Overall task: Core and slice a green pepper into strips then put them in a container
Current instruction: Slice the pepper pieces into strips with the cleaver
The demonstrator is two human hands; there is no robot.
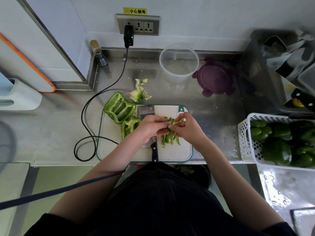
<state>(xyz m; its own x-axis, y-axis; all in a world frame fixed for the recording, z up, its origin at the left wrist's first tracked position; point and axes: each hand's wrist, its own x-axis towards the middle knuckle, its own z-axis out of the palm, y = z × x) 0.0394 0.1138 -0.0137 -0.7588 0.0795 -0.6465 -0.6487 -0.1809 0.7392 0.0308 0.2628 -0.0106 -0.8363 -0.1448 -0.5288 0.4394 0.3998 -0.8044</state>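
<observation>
Steel tabletop (221, 116), white cutting board (170, 154). Both hands, left hand (150, 127) and right hand (185, 127), curl around pepper strips (170, 137) mid-board (knife (154, 149) idle). Two pepper pieces (120, 108) uncut at 9 o'clock; empty container (179, 63) at 12.

Head cam, looks steeply down at cutting board (172, 152); close; single view.
</observation>
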